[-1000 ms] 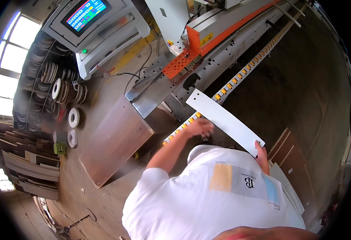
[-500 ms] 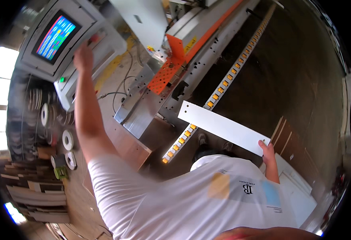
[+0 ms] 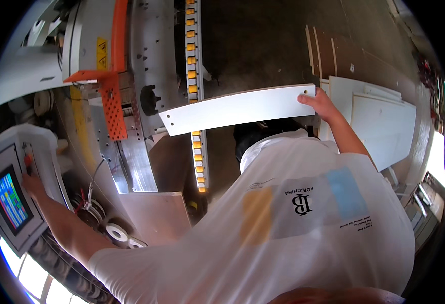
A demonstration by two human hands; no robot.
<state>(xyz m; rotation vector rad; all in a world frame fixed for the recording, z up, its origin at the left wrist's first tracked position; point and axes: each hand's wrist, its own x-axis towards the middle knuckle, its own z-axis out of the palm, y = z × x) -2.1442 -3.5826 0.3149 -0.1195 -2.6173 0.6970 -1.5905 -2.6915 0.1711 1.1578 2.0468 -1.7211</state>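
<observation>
My right hand (image 3: 324,105) grips one end of a long white board (image 3: 237,107), its thumb on the top face beside a small hole. The board's other end, with two small dark holes, reaches left across the roller rail (image 3: 192,61) with its yellow rollers. Whether the board rests on the rail or hangs above it, I cannot tell. My left hand (image 3: 32,186) is at the grey control panel (image 3: 55,175), beside the lit screen (image 3: 10,197) and just below a red knob (image 3: 28,159). Its fingers are bent together at the panel face; what they hold, if anything, is hidden.
A long grey machine with an orange perforated bracket (image 3: 114,104) and a metal side table (image 3: 137,169) stands on the left. Below it sits a brown box-like panel (image 3: 156,213). White panels (image 3: 382,121) and brown boards (image 3: 329,50) are stacked at the right.
The view has turned, bringing the control panel to the lower left and the rail nearly upright. My right hand still holds the white board; my left hand is still at the control panel.
</observation>
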